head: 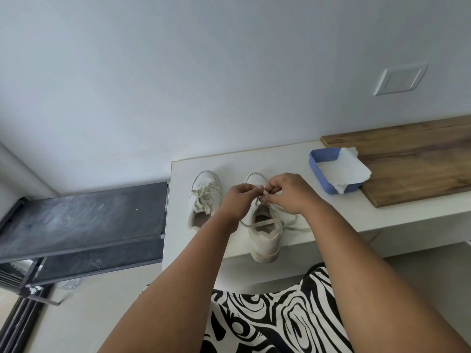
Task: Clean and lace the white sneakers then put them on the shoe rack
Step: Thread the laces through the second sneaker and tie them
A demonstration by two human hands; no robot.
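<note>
At the centre of the frame both hands meet over the right sneaker (263, 238), which stands on the white bench (331, 212) with its heel at the near edge. The left hand (240, 197) and the right hand (288, 192) each pinch the lace (274, 221) with curled fingers above the tongue; loose ends trail across the opening and to the right. Just left of it stands the left sneaker (204, 197), already laced. A dark rack (84, 220) sits at the left, a blue tray (321, 161) holding paper (344, 171) at the right, overlapping a wooden board (413, 159).
</note>
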